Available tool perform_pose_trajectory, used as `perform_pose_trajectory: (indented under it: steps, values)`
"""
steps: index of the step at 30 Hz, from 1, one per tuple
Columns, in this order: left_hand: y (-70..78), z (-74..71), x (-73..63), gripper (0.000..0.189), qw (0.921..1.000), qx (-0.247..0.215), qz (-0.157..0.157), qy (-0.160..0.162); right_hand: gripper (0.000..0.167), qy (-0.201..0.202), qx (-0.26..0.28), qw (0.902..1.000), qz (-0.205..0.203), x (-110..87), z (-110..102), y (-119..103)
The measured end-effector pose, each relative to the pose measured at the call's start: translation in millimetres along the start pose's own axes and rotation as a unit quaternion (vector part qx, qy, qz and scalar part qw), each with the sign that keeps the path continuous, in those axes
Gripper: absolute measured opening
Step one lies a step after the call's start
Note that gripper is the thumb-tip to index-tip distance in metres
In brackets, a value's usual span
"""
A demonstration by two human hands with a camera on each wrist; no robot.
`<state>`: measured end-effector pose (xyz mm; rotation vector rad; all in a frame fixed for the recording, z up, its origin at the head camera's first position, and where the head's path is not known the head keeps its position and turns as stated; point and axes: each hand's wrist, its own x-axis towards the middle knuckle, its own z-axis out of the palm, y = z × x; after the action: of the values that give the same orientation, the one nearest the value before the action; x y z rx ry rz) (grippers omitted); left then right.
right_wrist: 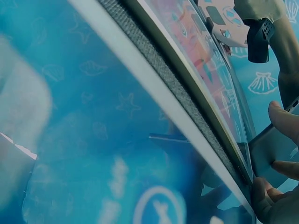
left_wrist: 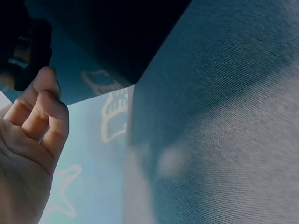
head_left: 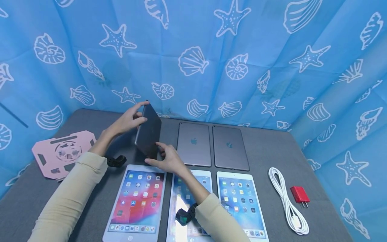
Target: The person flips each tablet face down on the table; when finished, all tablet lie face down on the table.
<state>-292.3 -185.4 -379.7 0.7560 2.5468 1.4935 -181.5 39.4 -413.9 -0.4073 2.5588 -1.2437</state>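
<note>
My left hand (head_left: 128, 119) grips a dark grey tablet (head_left: 150, 131) by its upper edge, thumb on the back face. The tablet stands steeply tilted over the grey cloth, its back toward the right. At the lower corner my right hand (head_left: 169, 159) holds it, index finger on the side and thumb by the bottom edge. In the left wrist view the left hand (left_wrist: 35, 135) has curled fingers beside the dark tablet (left_wrist: 126, 42). The right wrist view shows the right hand's fingers at the tablet (right_wrist: 267, 147). Its screen is hidden from the head view.
Two grey tablets (head_left: 194, 144) (head_left: 230, 148) lie face down at the back. In front are three white tablets (head_left: 136, 198) (head_left: 196, 178) (head_left: 242, 203) with lit screens. A pink cut-out plate (head_left: 48, 153) lies left; a white cable (head_left: 284, 198) and red charger (head_left: 299, 194) lie right.
</note>
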Motion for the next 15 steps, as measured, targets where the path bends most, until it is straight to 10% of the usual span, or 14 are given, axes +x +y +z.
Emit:
perform_pose_trajectory:
  steps: [15]
  values:
    - [-27.3, -1.8, -9.4, 0.096, 0.9986, 0.007, -0.053, -0.004, 0.080, 0.028, -0.026, 0.9993, 0.005, -0.5, -1.1, -0.1]
